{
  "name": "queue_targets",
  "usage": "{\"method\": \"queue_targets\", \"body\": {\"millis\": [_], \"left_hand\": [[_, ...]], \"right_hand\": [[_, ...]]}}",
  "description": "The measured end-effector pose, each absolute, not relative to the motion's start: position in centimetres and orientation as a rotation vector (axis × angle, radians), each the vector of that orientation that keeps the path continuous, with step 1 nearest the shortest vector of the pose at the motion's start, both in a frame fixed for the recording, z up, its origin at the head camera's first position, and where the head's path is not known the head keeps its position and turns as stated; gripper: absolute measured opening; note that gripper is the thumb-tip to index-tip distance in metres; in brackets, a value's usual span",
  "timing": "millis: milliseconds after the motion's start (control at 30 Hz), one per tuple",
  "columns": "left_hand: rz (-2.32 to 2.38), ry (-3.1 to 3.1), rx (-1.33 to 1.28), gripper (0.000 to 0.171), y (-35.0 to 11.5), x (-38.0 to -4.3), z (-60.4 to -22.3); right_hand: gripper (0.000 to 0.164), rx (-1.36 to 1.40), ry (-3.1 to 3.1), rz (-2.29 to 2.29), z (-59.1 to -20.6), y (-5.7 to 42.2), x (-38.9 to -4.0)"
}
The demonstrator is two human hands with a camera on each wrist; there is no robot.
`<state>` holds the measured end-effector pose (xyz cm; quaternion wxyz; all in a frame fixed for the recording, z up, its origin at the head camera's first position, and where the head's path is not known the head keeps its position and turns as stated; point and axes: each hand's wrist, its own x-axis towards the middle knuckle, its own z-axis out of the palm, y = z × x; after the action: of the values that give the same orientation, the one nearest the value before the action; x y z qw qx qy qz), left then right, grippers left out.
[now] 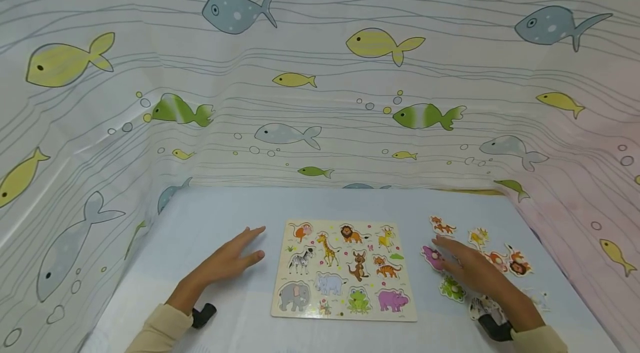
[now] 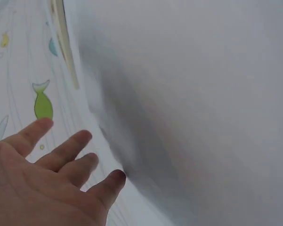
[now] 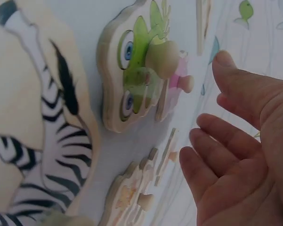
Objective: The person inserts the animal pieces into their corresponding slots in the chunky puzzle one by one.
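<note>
In the head view a wooden animal puzzle board (image 1: 370, 317) lies mid-table. My left hand (image 1: 227, 258) is held left of it, fingers extended, holding nothing; the left wrist view shows its spread fingers (image 2: 66, 150). On the right, my right hand (image 1: 472, 271) is over loose knobbed puzzle pieces, partly covering some. Around it lie a purple hippo piece (image 1: 431, 258), a frog piece (image 1: 452, 288) and a zebra piece (image 1: 482, 308). The right wrist view shows the hand (image 3: 240, 165) with slightly bent fingers, apart from the frog piece (image 3: 136, 75) and its knob.
Beyond the right hand lie a tiger piece (image 1: 442, 225), a yellow horned animal piece (image 1: 478, 237), a lion piece (image 1: 520, 261) and a pale piece (image 1: 540, 298). Fish-patterned sheeting (image 1: 340, 103) rises behind the table and along both sides.
</note>
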<state>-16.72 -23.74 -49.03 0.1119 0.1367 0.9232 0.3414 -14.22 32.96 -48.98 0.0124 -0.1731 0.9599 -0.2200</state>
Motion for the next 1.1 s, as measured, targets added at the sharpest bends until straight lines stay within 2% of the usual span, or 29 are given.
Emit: {"method": "queue_targets", "body": {"millis": [167,433,1100], "left_hand": [[1.06,2.657,0.414,0.068,-23.0,-16.6,-49.3],[1.123,2.605,0.448,0.078,-21.7,-16.5,-50.4],[1.101,2.696,0.5,0.079,-19.1,-15.6,-51.9]], "right_hand": [[0.05,-0.534,2.982,-0.739,-49.5,33.2,-14.4],[0.052,-0.457,2.942,-0.84,-51.0,33.7,-14.6],[0.046,-0.53,3.044,-0.832,-51.9,33.5,-14.6]]}}
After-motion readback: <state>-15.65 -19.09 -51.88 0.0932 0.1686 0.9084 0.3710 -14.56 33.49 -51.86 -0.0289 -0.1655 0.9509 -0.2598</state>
